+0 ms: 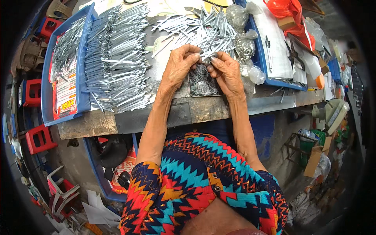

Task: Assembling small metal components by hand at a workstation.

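Note:
Over the front part of the workbench, my left hand (pixel 181 65) and my right hand (pixel 227 72) meet with thumbs and fingertips pinched together. Whatever small thing they hold between the fingertips is too small to make out. Just below the fingers stands a small box (pixel 203 93) filled with thin dark wire-like pieces (pixel 202 78). Beyond my hands lies a loose heap of flat silvery metal strips (pixel 213 33), pointing in many directions. Left of my left hand, more metal strips (pixel 127 58) are stacked in long, dense rows.
A blue tray (pixel 83 66) with metal pieces stands at the left, its side along the strips. Clear plastic bags (pixel 244 45) of small parts sit right of the heap. Farther right, another blue tray (pixel 284 84) holds pliers (pixel 294 53). Red stools (pixel 41 139) stand on the floor left.

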`<state>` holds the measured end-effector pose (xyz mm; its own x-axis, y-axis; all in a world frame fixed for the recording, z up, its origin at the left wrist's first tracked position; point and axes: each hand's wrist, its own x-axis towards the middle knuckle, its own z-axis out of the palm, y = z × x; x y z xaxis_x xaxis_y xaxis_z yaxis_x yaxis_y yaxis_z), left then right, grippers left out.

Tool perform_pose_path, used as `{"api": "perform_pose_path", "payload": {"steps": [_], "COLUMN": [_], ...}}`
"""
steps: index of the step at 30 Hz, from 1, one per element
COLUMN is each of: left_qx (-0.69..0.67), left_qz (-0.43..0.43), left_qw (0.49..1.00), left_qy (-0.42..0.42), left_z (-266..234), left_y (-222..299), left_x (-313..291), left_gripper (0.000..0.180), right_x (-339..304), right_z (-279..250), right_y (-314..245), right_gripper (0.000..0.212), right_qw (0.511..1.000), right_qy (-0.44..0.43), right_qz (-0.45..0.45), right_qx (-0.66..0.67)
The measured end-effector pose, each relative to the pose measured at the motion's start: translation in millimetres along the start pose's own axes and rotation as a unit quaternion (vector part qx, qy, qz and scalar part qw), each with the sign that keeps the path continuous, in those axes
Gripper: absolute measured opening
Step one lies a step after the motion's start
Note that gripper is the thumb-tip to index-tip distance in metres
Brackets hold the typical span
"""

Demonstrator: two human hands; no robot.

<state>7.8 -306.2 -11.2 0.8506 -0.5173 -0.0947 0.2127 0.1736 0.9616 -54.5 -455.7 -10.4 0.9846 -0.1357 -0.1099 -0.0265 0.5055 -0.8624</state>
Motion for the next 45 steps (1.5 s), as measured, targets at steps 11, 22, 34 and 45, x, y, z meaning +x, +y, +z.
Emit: {"api": "perform_pose_path", "payload": {"steps": [11,22,34,45], "left_qx": [-0.036,-0.212,0.001,-0.051], "left_qz": [-0.007,0.125,0.011,0.026], "left_qw": [0.999,0.969,0.997,0.998], "left_qy": [-0.010,0.034,-0.080,-0.032], "left_z": [1.4,1.7,24.5,24.4], "left_y": [2.0,7.9,-6.5,-7.5], "left_x": [-0.9,0.4,-6.9,-19.9], "left_gripper": [0.022,0.009,0.010,0.017], "right_x": [17.8,10.9,9.3,2.5], "right_z": [9.6,9.9,3.5,12.0], "right_y": [-8.9,4.1,-7.8,-14.8], "right_gripper": [0.014,0.011,0.010,0.011], "right_qw": [0.995,0.994,0.981,0.988], "right_qy": [0.024,0.052,0.102,0.065], "right_qz": [-0.095,-0.095,-0.164,-0.126], "right_qx": [-0.004,-0.006,-0.020,-0.053]}}
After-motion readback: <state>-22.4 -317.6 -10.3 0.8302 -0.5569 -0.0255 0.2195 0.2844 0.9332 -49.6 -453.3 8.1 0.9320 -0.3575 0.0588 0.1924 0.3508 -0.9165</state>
